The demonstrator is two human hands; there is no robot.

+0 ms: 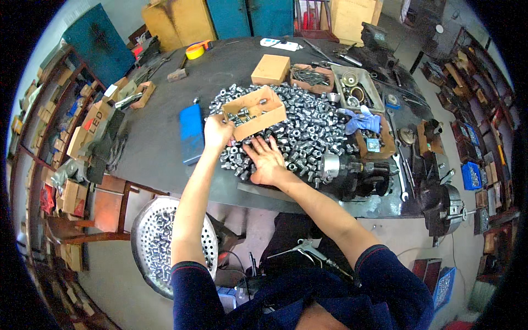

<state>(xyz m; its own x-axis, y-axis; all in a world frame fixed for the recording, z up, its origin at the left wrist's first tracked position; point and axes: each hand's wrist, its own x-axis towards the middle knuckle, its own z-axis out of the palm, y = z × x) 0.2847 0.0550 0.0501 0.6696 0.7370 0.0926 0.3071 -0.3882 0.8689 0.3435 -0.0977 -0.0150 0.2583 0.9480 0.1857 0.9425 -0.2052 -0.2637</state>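
Note:
A big heap of shiny metal fittings (308, 124), nut-like with short stems, covers the middle of the dark worktable. On the heap rests a small open cardboard box (258, 122), tilted, with a few fittings inside. My left hand (218, 132) grips the box's near left corner, fingers closed on its wall. Just below the box, my right hand (268, 163) lies on the fittings with its fingers spread toward the box. Whether a fitting is under the right fingers is hidden.
A black chuck fixture (360, 176) stands right of the heap, near a vise (443, 206). A blue box (191, 133) lies to the left. Below the table edge, a perforated metal bowl (144, 236) holds more fittings. An air gun (308, 248) lies near my lap.

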